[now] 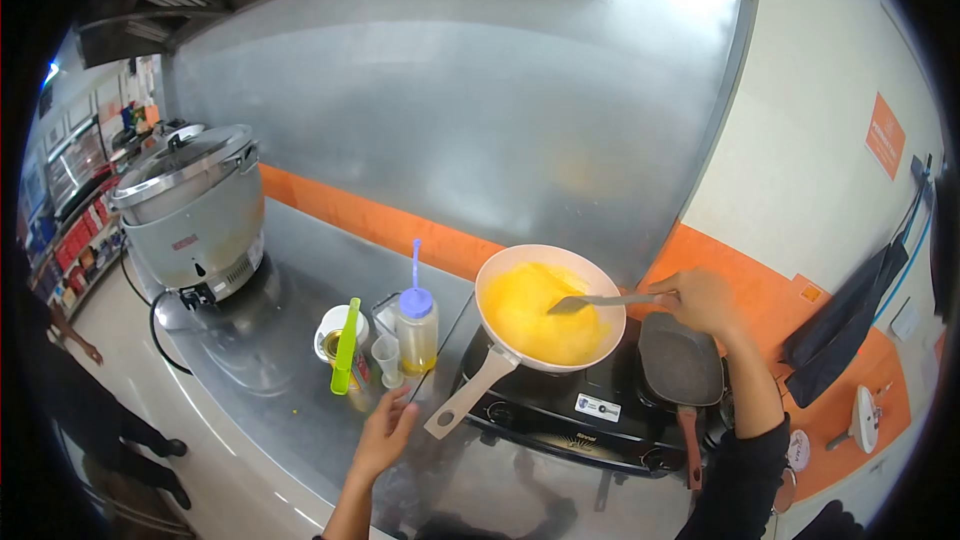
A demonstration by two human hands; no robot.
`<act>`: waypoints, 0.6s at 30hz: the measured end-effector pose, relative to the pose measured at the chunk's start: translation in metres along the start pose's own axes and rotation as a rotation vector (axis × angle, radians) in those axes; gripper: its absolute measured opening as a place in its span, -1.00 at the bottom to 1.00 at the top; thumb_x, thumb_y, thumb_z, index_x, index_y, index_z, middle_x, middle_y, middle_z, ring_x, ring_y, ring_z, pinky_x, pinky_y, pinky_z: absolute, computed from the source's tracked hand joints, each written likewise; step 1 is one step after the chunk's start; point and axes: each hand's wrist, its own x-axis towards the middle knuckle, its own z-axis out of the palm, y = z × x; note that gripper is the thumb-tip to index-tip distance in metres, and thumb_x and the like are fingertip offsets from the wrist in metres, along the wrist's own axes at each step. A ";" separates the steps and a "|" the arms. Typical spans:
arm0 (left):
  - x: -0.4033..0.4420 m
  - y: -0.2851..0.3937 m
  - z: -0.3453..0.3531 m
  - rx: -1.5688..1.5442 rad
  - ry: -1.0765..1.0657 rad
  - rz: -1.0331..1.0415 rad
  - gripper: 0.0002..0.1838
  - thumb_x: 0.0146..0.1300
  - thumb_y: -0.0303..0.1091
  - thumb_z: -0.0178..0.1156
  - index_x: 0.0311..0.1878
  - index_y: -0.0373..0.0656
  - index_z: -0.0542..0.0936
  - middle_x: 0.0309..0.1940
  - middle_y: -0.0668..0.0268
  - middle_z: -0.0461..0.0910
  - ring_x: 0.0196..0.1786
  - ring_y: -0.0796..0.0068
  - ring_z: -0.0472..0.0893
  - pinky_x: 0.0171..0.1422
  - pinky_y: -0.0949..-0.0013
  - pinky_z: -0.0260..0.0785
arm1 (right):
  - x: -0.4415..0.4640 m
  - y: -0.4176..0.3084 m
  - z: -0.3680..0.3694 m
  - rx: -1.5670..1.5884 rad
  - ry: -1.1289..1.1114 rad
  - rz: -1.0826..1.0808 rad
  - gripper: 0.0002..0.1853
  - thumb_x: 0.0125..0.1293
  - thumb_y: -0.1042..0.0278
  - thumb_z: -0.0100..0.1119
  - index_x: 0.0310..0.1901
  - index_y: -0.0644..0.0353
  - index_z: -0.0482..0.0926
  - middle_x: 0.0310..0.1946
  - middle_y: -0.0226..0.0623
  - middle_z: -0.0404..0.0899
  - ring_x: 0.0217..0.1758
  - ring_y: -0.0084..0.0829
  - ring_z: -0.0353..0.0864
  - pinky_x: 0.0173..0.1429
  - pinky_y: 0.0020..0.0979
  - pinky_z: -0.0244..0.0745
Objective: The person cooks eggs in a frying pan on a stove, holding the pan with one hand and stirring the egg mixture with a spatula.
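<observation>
A pale frying pan (607, 335) with yellow egg-like food (530, 300) in it sits on the left side of the black gas stove (545, 425). My right hand (700, 300) is closed round the handle of a dark spatula (575, 304), whose blade touches the yellow food. Left of the pan handle (475, 395), my left hand (387, 430) is held above the counter with its fingers apart and nothing in it. Near its fingertips stand a small clear cup (386, 355) and a squeeze bottle (417, 330) with a purple cap and yellow liquid.
A square dark pan (680, 360) rests on the right burner. White containers (340, 330) with a green utensil (346, 350) across them stand on the steel counter (300, 270). A large rice cooker (195, 220) is at the left end. Another person's legs (130, 430) show at far left.
</observation>
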 end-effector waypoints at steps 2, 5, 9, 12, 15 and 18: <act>-0.028 -0.011 -0.015 0.017 0.103 -0.003 -0.66 0.35 -0.29 0.13 0.10 -0.28 0.47 -0.30 0.24 0.61 -0.25 0.51 0.60 -0.11 0.45 0.43 | -0.008 -0.006 -0.025 0.036 0.005 0.014 -0.77 0.18 0.19 0.20 -0.13 -0.12 0.72 -0.42 -0.28 0.67 -0.32 -0.22 0.63 -0.20 -0.27 0.48; -0.076 -0.037 -0.037 0.059 0.184 -0.096 -0.73 0.36 -0.31 0.11 0.01 -0.29 0.52 -0.33 0.24 0.63 -0.26 0.51 0.62 -0.16 0.47 0.44 | -0.012 -0.015 -0.045 -0.029 -0.191 0.041 -0.78 0.17 0.16 0.22 -0.16 -0.13 0.73 -0.42 -0.29 0.67 -0.33 -0.22 0.62 -0.22 -0.27 0.47; -0.117 -0.076 -0.033 -0.046 0.167 -0.355 -0.78 0.37 -0.33 0.09 -0.06 -0.28 0.54 -0.36 0.25 0.64 -0.27 0.51 0.64 -0.21 0.49 0.44 | -0.016 -0.033 -0.033 -0.084 -0.209 -0.072 -0.79 0.15 0.16 0.22 -0.19 -0.12 0.73 -0.44 -0.28 0.66 -0.33 -0.22 0.62 -0.24 -0.22 0.45; -0.107 -0.084 0.012 -0.111 -0.093 -0.384 -0.80 0.38 -0.37 0.06 -0.02 -0.23 0.54 -0.31 0.24 0.64 -0.24 0.48 0.65 -0.13 0.44 0.46 | -0.009 -0.042 -0.016 -0.127 -0.211 -0.098 -0.80 0.15 0.18 0.20 -0.20 -0.11 0.73 -0.44 -0.26 0.65 -0.31 -0.20 0.62 -0.23 -0.19 0.46; -0.100 -0.079 0.040 -0.086 -0.279 -0.293 -0.76 0.39 -0.31 0.06 0.01 -0.22 0.52 -0.30 0.23 0.65 -0.23 0.47 0.65 -0.13 0.43 0.47 | 0.005 -0.047 0.003 -0.145 -0.198 -0.084 -0.80 0.17 0.19 0.18 -0.24 0.01 0.70 -0.38 -0.17 0.65 -0.26 -0.15 0.64 -0.19 -0.16 0.50; -0.106 -0.067 0.041 0.132 -0.450 -0.265 -0.72 0.33 -0.30 0.12 0.03 -0.22 0.51 -0.28 0.18 0.66 -0.22 0.35 0.66 -0.10 0.38 0.47 | 0.019 -0.054 0.016 -0.121 -0.182 -0.033 -0.77 0.19 0.20 0.16 -0.23 0.14 0.65 -0.29 -0.08 0.65 -0.20 -0.10 0.65 -0.14 -0.14 0.53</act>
